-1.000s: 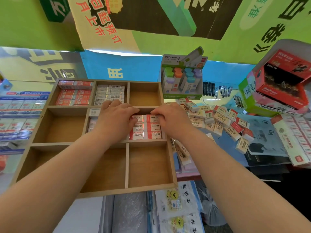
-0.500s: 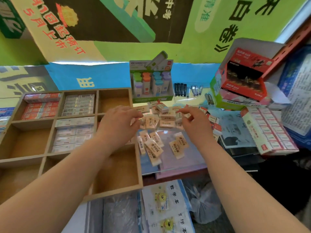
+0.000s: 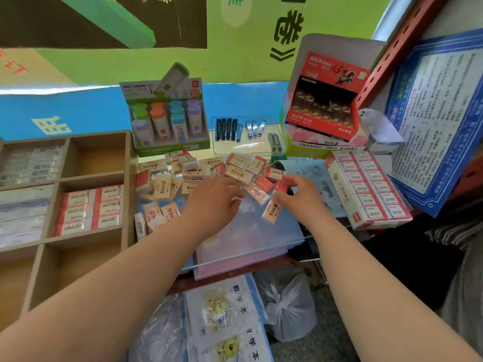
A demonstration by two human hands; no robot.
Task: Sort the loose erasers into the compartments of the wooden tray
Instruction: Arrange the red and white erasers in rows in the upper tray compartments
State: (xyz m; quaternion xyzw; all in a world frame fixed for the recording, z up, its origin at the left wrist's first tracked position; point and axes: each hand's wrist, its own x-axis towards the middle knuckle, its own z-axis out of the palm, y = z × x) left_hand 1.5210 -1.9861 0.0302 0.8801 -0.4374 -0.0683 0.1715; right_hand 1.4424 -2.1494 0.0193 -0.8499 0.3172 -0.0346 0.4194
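**Hands out of the tray, back on the pile**

A second ago I had both hands in the wooden tray (image 3: 132,194). The red-labelled batch (image 3: 88,210) now sits in its middle compartment, so I judge the next pickup has begun. My left hand (image 3: 211,202) curls over the loose erasers (image 3: 193,173); whether it holds one I cannot tell. My right hand (image 3: 300,197) pinches a red-ended eraser (image 3: 281,185). The tray wall is just beside the pile and the boxed erasers (image 3: 366,189) crowd the right. The bare glass (image 3: 248,239) nearest me is open.
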